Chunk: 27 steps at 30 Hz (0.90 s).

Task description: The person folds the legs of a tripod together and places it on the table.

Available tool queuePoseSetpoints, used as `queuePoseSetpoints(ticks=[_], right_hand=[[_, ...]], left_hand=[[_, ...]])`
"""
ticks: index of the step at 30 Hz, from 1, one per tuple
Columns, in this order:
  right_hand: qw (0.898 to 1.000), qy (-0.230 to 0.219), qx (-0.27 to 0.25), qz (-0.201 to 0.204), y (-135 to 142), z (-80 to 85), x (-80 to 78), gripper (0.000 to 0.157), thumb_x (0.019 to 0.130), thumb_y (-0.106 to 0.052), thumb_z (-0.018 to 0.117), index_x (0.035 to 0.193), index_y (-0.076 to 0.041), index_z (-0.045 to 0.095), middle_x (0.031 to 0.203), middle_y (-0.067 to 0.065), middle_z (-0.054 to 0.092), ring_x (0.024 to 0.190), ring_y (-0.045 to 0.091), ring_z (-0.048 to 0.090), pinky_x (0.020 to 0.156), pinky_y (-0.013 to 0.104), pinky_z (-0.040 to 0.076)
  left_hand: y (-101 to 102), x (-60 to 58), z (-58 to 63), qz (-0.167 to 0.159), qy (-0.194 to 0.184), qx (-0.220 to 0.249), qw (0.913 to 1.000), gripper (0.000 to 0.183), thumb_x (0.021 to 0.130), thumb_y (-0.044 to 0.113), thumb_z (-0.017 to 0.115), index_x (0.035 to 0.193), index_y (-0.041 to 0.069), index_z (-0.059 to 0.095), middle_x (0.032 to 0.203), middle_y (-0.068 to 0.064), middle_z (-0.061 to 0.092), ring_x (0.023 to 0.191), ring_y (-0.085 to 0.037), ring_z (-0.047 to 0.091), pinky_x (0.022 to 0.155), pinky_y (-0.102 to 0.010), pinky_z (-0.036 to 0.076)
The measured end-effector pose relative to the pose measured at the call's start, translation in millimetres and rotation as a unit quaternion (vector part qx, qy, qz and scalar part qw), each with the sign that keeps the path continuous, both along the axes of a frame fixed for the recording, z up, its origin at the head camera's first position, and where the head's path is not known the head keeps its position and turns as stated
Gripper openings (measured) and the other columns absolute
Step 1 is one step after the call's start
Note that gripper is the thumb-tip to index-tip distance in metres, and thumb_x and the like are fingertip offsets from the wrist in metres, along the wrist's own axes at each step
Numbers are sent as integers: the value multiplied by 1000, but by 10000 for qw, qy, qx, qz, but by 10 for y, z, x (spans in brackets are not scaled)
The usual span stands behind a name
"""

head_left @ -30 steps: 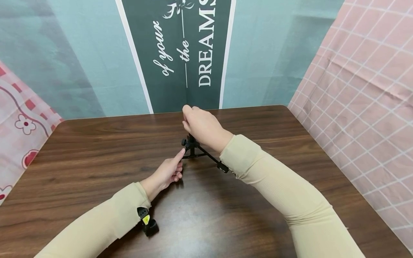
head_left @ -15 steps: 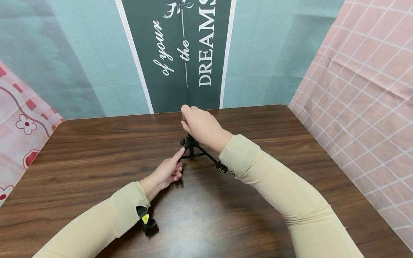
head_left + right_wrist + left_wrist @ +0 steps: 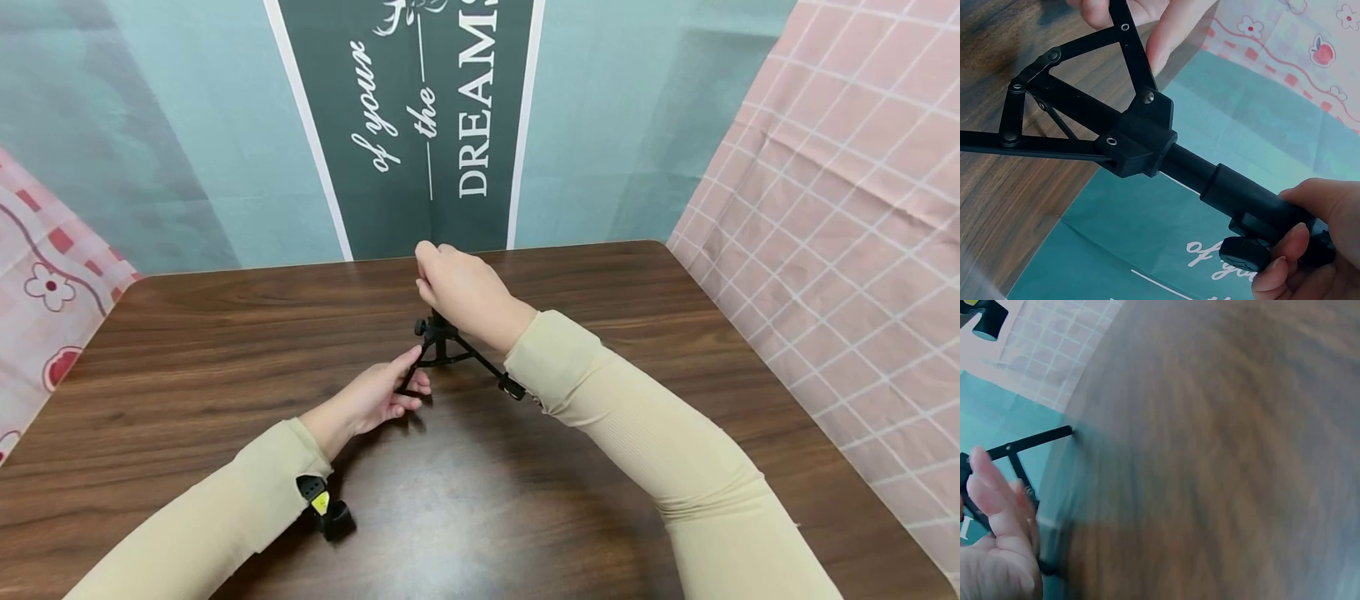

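Note:
A black tripod point(image 3: 1144, 134) with hinged legs and a central tube stands at the middle of the table, below my right hand point(image 3: 468, 292). In the right wrist view, my right hand point(image 3: 1329, 231) grips the upper tube section, close to a round knob point(image 3: 1244, 253). My left hand point(image 3: 371, 400) is at the left leg point(image 3: 411, 375); its thumb lies along the leg and its loosened fingers extend behind. In the left wrist view, the fingers of my left hand point(image 3: 1007, 531) look fairly straight. The tripod's top is hidden by my right hand in the head view.
The brown wooden table point(image 3: 225, 333) has its far edge just beyond the tripod. A blue-green cloth point(image 3: 622, 125) with lettering hangs behind, and a pink checked cloth point(image 3: 847, 208) hangs at the right. A flowered cloth point(image 3: 52, 287) is on the left.
My left hand has shifted slightly down and left, and its fingers have loosened, baring more of the leg. My right hand keeps its grip on the tripod, barely moving left.

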State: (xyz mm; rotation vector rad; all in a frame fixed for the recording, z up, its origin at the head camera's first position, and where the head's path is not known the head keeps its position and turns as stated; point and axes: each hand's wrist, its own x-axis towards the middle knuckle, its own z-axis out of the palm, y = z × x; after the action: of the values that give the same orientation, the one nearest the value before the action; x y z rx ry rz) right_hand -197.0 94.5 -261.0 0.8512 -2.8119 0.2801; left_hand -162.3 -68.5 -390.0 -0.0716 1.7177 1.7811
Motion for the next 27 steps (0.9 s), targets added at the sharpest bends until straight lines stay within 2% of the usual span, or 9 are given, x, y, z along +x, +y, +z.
queuePoseSetpoints(ticks=[7, 9, 11, 14, 15, 17, 18, 21, 27], right_hand=[[10000, -59, 43, -16, -13, -1, 17, 10, 97, -16, 47, 92, -7, 48, 77, 3, 48, 66, 17, 48, 56, 28, 42], [10000, -45, 76, -28, -16, 3, 22, 9, 97, -16, 47, 92, -7, 48, 77, 3, 48, 66, 16, 48, 55, 28, 42], [9999, -46, 81, -40, -17, 8, 25, 9, 97, -15, 47, 92, -7, 47, 77, 3, 48, 65, 17, 48, 55, 28, 42], [9999, -49, 99, -56, -20, 14, 28, 10, 97, -16, 47, 92, -7, 47, 77, 3, 48, 66, 17, 48, 55, 28, 42], [9999, -51, 103, -50, -21, 13, 29, 10, 97, -16, 47, 92, -7, 47, 77, 4, 48, 66, 17, 48, 55, 28, 42], [9999, -43, 129, -43, -23, 15, 32, 10, 97, -16, 47, 92, -7, 47, 78, 4, 48, 66, 17, 49, 56, 28, 42], [9999, -32, 134, -33, -25, 15, 32, 10, 97, -16, 47, 92, -6, 48, 78, 4, 48, 66, 17, 49, 56, 28, 42], [9999, 12, 132, 0, -26, 14, 34, 10, 97, -15, 48, 92, -6, 48, 78, 4, 49, 66, 17, 49, 55, 27, 42], [9999, 7, 139, 1, -5, 15, 35, 11, 97, -16, 46, 92, -7, 47, 76, 3, 47, 65, 17, 47, 55, 27, 41]], left_hand=[[-156, -10, 112, -848, 703, -637, 9919, 52, 100, 38, 41, 123, -7, 52, 108, -13, 62, 72, -14, 64, 58, -22, 48], [-174, -12, 143, -1075, 1254, -1134, 9797, 45, 100, 33, 41, 119, -6, 56, 102, -13, 64, 70, -14, 63, 57, -24, 48], [-167, -18, 167, -1342, 2053, -1874, 9512, 37, 100, 29, 44, 105, -3, 63, 87, -10, 64, 64, -14, 58, 55, -26, 46], [-131, -18, 179, -1648, 3386, -3213, 8689, 29, 97, 24, 51, 81, 4, 65, 68, -3, 55, 58, -13, 47, 53, -28, 41], [-115, -16, 176, -1722, 3586, -3559, 8456, 28, 96, 24, 53, 76, 7, 64, 63, -1, 53, 56, -13, 46, 53, -28, 41], [-82, -9, 171, -1838, 3700, -4001, 8180, 29, 96, 24, 54, 71, 10, 61, 56, 1, 50, 50, -11, 47, 53, -28, 40], [-68, -3, 170, -1877, 3653, -4131, 8128, 29, 96, 25, 53, 71, 10, 60, 54, 1, 51, 48, -11, 50, 53, -28, 42], [-34, 11, 167, -2027, 3328, -4204, 8194, 29, 99, 25, 48, 76, 9, 59, 49, -2, 53, 40, -13, 54, 54, -27, 47], [-26, 32, 140, -2077, 3275, -3866, 8367, 29, 101, 22, 43, 79, 6, 55, 50, -4, 52, 38, -14, 54, 50, -27, 47]])
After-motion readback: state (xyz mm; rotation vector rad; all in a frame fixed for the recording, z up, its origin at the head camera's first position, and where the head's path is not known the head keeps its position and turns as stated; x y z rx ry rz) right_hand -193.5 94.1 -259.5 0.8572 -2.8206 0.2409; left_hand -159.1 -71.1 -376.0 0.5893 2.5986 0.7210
